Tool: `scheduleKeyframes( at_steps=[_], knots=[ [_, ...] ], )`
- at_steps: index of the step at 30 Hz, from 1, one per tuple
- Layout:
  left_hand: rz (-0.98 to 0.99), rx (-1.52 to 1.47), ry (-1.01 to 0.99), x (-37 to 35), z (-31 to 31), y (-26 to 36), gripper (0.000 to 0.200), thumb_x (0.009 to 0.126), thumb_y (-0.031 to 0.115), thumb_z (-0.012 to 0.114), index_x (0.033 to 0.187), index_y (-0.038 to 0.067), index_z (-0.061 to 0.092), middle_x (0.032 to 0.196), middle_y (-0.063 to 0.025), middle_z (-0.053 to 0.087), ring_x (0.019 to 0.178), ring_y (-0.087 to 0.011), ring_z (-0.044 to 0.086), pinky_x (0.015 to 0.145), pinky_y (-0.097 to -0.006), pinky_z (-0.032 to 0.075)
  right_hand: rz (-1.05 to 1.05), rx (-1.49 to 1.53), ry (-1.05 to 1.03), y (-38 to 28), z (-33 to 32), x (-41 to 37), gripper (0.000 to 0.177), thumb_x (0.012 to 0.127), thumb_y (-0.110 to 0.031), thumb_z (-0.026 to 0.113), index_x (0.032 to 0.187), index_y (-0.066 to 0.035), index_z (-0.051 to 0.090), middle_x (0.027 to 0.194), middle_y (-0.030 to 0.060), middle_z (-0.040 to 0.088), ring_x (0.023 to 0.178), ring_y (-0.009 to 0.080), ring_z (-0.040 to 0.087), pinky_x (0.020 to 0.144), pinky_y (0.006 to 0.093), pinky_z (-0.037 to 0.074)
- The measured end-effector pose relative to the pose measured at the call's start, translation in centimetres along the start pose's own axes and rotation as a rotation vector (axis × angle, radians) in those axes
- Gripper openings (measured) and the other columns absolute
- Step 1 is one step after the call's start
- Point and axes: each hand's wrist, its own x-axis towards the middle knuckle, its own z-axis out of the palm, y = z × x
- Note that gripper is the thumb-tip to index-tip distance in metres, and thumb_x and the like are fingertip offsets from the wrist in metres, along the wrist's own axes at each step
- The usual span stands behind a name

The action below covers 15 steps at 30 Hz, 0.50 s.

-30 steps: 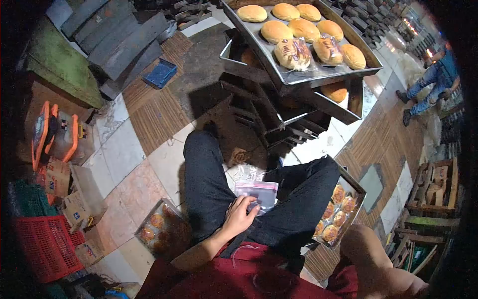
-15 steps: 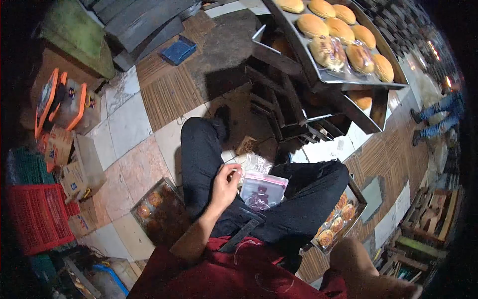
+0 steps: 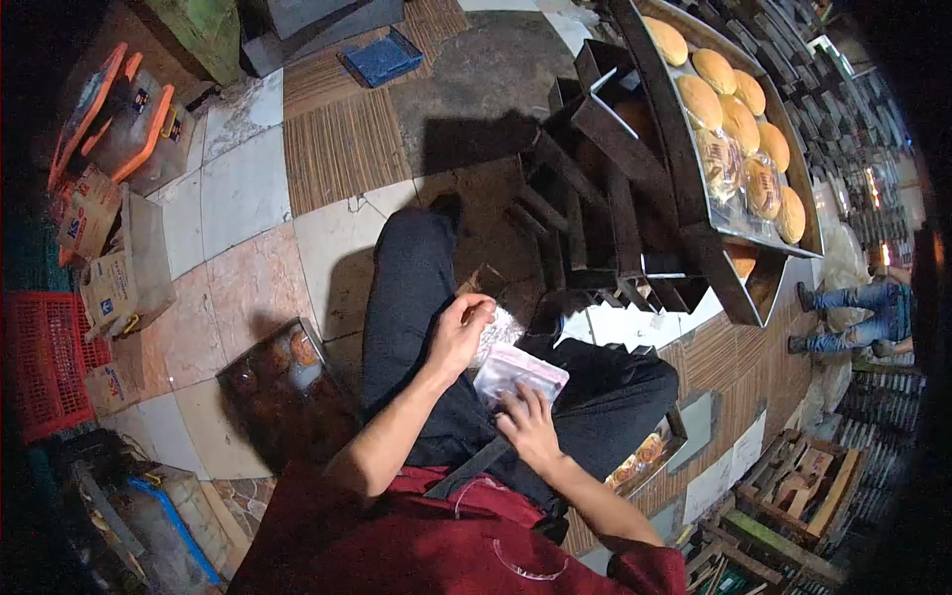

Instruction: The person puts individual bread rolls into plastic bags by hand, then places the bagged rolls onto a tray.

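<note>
I sit with dark trousers and a red apron over my lap. A clear pouch with a pink top edge (image 3: 523,365) lies on my lap between my thighs. My right hand (image 3: 531,428) grips its near end from below. My left hand (image 3: 459,332) is raised just left of the pouch, fingers pinched on a thin clear plastic bag (image 3: 499,332). A big metal tray of round buns (image 3: 684,159), two of them wrapped in plastic, sits on a dark metal rack in front of me at the upper right.
A tray of packed buns (image 3: 266,389) lies on the tiled floor to my left; another (image 3: 650,458) lies by my right leg. Cardboard boxes (image 3: 114,283), a red crate (image 3: 40,362) and an orange-lidded tub (image 3: 119,114) stand far left. Another person's jeans-clad legs (image 3: 853,317) are at the right.
My right hand has come into view and taken hold of the pouch's near end. My left hand lifted off the pouch to its left, pinching a thin bag. The view swung left.
</note>
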Motion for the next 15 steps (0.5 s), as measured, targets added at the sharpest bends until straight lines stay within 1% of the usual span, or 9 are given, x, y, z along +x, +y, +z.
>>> scheduleKeyframes(
  at_steps=[1, 3, 4, 7, 9, 11, 12, 13, 15],
  knots=[
    [0.008, -0.009, 0.003, 0.3, 0.1, 0.3, 0.018, 0.090, 0.015, 0.050, 0.099, 0.001, 0.055, 0.093, -0.0055, 0.059, 0.084, -0.0143, 0.058, 0.074, -0.0266, 0.044, -0.007, -0.011, -0.001, 0.1, -0.1, 0.5, 0.036, 0.076, -0.021, 0.053, 0.109, -0.011, 0.058, 0.123, 0.0081, 0.045, 0.117, 0.0330, 0.038, 0.097, 0.0524, 0.028],
    [0.003, -0.030, -0.003, -0.3, -0.1, 0.3, 0.019, 0.090, 0.017, 0.049, 0.099, 0.001, 0.055, 0.093, -0.0058, 0.059, 0.083, -0.0141, 0.057, 0.074, -0.0259, 0.044, 0.466, 0.183, 0.131, -0.6, -0.4, 1.3, 0.028, 0.074, -0.019, 0.055, 0.101, -0.016, 0.059, 0.112, 0.0100, 0.049, 0.102, 0.0293, 0.045, 0.084, 0.0490, 0.035],
    [-0.002, -0.002, -0.021, -0.3, -0.1, -0.1, 0.022, 0.091, 0.020, 0.049, 0.101, 0.001, 0.054, 0.093, -0.0057, 0.059, 0.084, -0.0137, 0.057, 0.077, -0.0266, 0.044, 0.395, -0.019, 0.085, 0.3, 0.4, 1.3, 0.022, 0.073, -0.018, 0.055, 0.094, -0.013, 0.060, 0.102, 0.0085, 0.051, 0.089, 0.0285, 0.046, 0.076, 0.0417, 0.036],
    [0.016, 0.041, -0.193, -0.9, -0.1, 0.7, 0.026, 0.091, 0.022, 0.048, 0.106, 0.001, 0.052, 0.098, -0.0057, 0.058, 0.090, -0.0135, 0.054, 0.082, -0.0278, 0.043, 0.299, -0.014, 0.092, 0.2, -0.9, 1.7, 0.016, 0.073, -0.020, 0.055, 0.086, -0.011, 0.059, 0.102, 0.0084, 0.049, 0.095, 0.0289, 0.044, 0.080, 0.0414, 0.035],
    [0.226, 0.021, -0.608, -2.1, -0.4, 0.7, 0.035, 0.089, 0.025, 0.052, 0.114, 0.001, 0.048, 0.108, -0.0072, 0.055, 0.104, -0.0159, 0.048, 0.091, -0.0293, 0.038, 0.145, 0.088, 0.203, -0.3, -4.6, 2.4, 0.008, 0.074, -0.012, 0.056, 0.079, -0.007, 0.058, 0.090, 0.0095, 0.053, 0.083, 0.0278, 0.049, 0.072, 0.0401, 0.040],
    [0.080, -0.160, -0.979, -4.2, 0.7, 1.1, 0.038, 0.087, 0.025, 0.056, 0.115, 0.000, 0.047, 0.109, -0.0082, 0.055, 0.102, -0.0159, 0.049, 0.090, -0.0303, 0.039, 0.346, 0.619, 0.272, 0.8, -6.2, 1.9, 0.005, 0.077, -0.004, 0.054, 0.073, -0.003, 0.053, 0.072, 0.0107, 0.053, 0.066, 0.0295, 0.052, 0.059, 0.0373, 0.043],
    [0.132, 0.134, -1.018, -4.4, 0.9, 1.0, 0.040, 0.085, 0.025, 0.058, 0.115, 0.001, 0.048, 0.109, -0.0087, 0.055, 0.100, -0.0151, 0.050, 0.089, -0.0303, 0.040, 0.454, 0.740, 0.386, 2.2, -7.6, 2.5, 0.014, 0.082, -0.001, 0.052, 0.069, 0.001, 0.048, 0.061, 0.0123, 0.051, 0.053, 0.0249, 0.052, 0.051, 0.0335, 0.042],
    [0.185, 0.426, -1.042, -4.4, 1.0, 0.9, 0.041, 0.084, 0.024, 0.061, 0.116, 0.001, 0.048, 0.109, -0.0092, 0.055, 0.098, -0.0144, 0.051, 0.087, -0.0304, 0.041, 0.684, 0.786, 0.328, 3.5, -10.1, 2.2, 0.016, 0.085, -0.007, 0.054, 0.072, 0.003, 0.051, 0.064, 0.0125, 0.053, 0.057, 0.0165, 0.052, 0.053, 0.0286, 0.042],
    [-0.037, 0.496, -0.911, -3.2, 1.6, -1.2, 0.038, 0.082, 0.019, 0.064, 0.113, 0.000, 0.052, 0.102, -0.0064, 0.059, 0.088, -0.0130, 0.054, 0.079, -0.0279, 0.044, 0.827, 0.955, 0.588, 6.1, -11.6, 1.7, 0.018, 0.091, -0.012, 0.049, 0.085, 0.003, 0.057, 0.069, 0.0025, 0.057, 0.063, 0.0086, 0.051, 0.057, 0.0230, 0.042]
  ],
)
